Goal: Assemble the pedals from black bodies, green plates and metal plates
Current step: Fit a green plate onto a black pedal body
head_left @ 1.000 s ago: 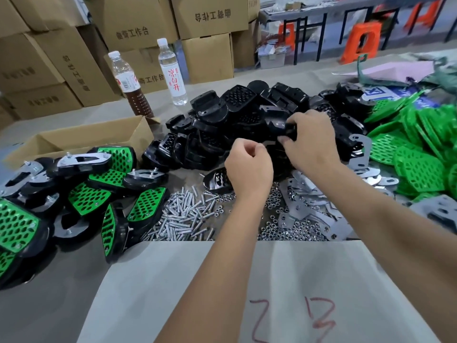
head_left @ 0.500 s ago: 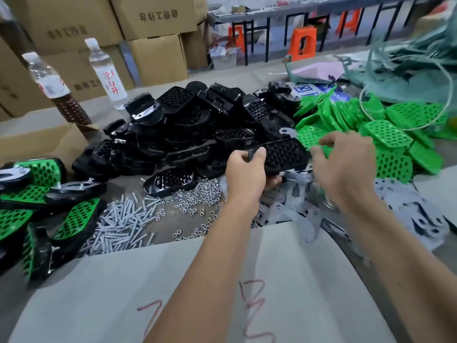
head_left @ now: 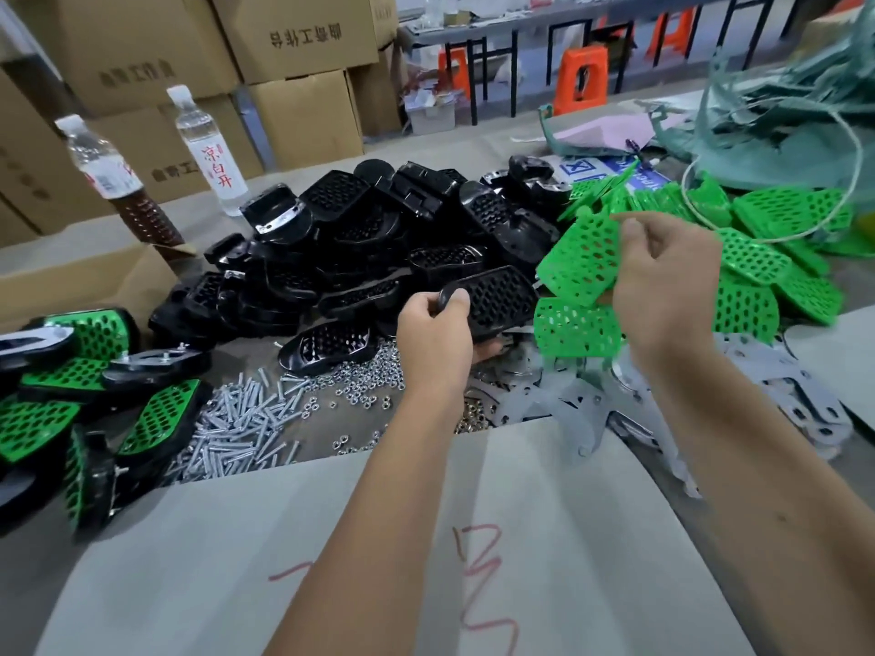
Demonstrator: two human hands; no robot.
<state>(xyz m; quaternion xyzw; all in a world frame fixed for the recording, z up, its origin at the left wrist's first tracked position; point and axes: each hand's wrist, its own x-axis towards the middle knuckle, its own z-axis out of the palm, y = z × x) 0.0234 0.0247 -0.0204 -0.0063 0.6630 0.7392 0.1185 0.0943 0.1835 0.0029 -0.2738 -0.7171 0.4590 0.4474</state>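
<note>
Moved: half a sec ago the right hand (head_left: 663,286) was empty, fingers spread over the green pile; now it's got a green plate (head_left: 580,260) up off the heap. Left hand (head_left: 433,336) hasn't let go of its black body (head_left: 497,300), same spot pretty much.
Table (head_left: 331,551): grey sheet in front, red scribbles on it.
Boxes (head_left: 303,35): cardboard stack at the back left.
Black pile (head_left: 360,248): big heap of bodies mid-table, just behind the left hand.
Green pile (head_left: 757,272): loose plates spread out on the right, under and behind the right hand.
Done pedals (head_left: 94,395): bunch on the far left, green faces set in black shells, a few with metal on top.
Metal plates (head_left: 781,395): flat grey ones lying under the right forearm.
Bottles (head_left: 208,149): two upright, back left, one clear, one with brown liquid.
Screws (head_left: 241,428): silvery heap left of the left arm, nuts (head_left: 360,376) scattered just beside it.
Left hand: fingers curled round the narrow end of the body, holes facing up.
Right hand: pinching the green plate by its right edge, plate tilted, sitting just right of the black body, can't tell if they touch.
</note>
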